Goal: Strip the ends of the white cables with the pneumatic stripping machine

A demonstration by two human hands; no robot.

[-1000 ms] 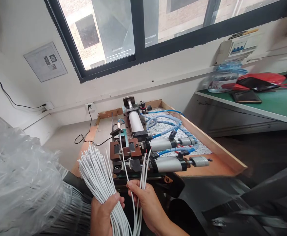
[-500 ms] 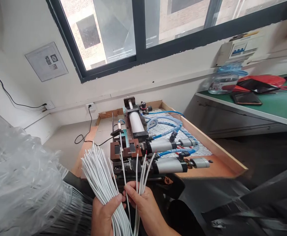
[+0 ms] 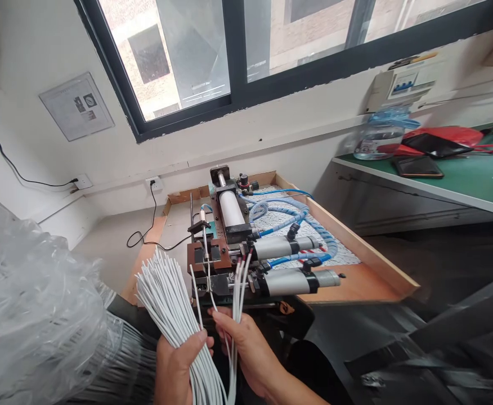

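Note:
My left hand [image 3: 181,363] is closed round a thick bundle of white cables [image 3: 168,304], their cut ends fanned upward. One cable stands a little apart at the bundle's right side. In my right hand [image 3: 242,343] are several white cables [image 3: 238,289] with reddish tips. Between my right thumb and fingers a single white cable [image 3: 213,298] is pinched, its upper end reaching into the front of a pneumatic wire stripping machine [image 3: 219,284]. Both hands are close together, just in front of the machine.
The machine sits in a shallow wooden tray [image 3: 381,275] with blue air hoses [image 3: 288,211]. Plastic-wrapped cables [image 3: 39,315] lie at left. On the green table [image 3: 478,174] at right are a water jug [image 3: 379,135], a phone [image 3: 417,167] and a red bag [image 3: 444,138].
The machine's two front cylinder rods have shifted left, and its jaws have closed around the single cable. The red-tipped cables in my right hand have drawn together. The view has shifted slightly.

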